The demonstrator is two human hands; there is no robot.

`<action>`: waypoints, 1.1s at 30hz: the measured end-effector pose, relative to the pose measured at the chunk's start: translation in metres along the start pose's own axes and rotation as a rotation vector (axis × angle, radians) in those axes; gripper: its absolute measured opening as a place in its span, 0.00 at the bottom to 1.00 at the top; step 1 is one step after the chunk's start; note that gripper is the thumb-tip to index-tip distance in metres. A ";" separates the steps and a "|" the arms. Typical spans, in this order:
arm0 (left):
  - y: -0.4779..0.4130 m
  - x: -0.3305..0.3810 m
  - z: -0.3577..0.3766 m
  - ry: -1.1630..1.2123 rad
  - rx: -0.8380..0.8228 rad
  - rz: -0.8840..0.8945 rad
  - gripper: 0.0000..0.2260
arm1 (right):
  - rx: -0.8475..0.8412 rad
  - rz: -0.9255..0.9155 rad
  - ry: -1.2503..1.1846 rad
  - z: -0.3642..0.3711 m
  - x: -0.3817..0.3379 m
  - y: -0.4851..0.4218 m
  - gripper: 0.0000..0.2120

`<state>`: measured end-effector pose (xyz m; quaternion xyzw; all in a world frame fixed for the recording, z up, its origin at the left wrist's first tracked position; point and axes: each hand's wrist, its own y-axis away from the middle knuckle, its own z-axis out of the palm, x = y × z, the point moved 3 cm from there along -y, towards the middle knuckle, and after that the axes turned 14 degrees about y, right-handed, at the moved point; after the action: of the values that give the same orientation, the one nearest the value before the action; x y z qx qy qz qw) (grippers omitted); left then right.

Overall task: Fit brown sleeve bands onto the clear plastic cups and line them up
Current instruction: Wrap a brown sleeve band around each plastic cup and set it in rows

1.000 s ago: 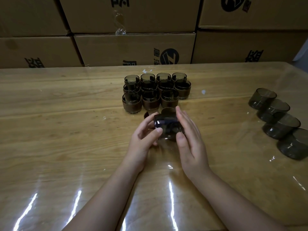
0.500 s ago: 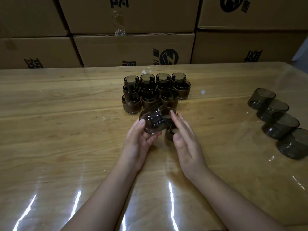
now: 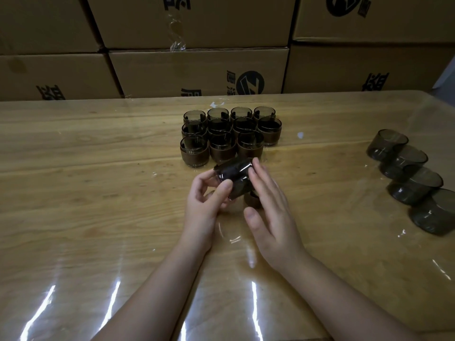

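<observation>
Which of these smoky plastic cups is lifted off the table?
The smoky clear plastic cup held tilted by the left hand, right hand touching it; all others rest on the wooden table.

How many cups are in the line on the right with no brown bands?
4, overlapping in a slanted row on the right of the table: farthest cup, second cup, third cup, nearest cup. None looks hidden.

Dim, warm light. A highlight glints on the gripped smoky clear plastic cup point(image 3: 234, 172); white glare streaks cross the glossy wooden table point(image 3: 73, 193) nearer than the grip. Brown cardboard boxes point(image 3: 197, 70) beyond it bow.
</observation>
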<state>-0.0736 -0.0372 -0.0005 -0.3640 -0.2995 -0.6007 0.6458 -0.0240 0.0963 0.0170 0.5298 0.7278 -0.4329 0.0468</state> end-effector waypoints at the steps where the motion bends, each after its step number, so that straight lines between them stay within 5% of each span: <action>1: 0.000 -0.001 0.001 -0.033 -0.030 0.009 0.21 | 0.017 0.001 -0.007 0.000 0.001 0.000 0.30; 9: 0.008 -0.002 0.007 -0.124 -0.165 -0.001 0.21 | -0.047 0.236 -0.132 0.004 0.018 0.000 0.24; 18: 0.016 0.000 0.013 -0.312 -0.226 0.194 0.26 | 0.077 0.072 0.061 0.000 0.011 -0.003 0.29; 24: 0.021 0.002 0.017 -0.416 -0.346 0.321 0.30 | 0.192 0.218 -0.073 -0.002 0.022 -0.005 0.27; 33: 0.017 0.002 0.015 -0.348 -0.313 0.222 0.31 | 0.213 0.239 -0.183 -0.005 0.022 -0.004 0.26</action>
<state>-0.0553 -0.0256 0.0082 -0.5881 -0.2678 -0.4933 0.5823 -0.0346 0.1156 0.0105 0.5728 0.6024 -0.5454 0.1077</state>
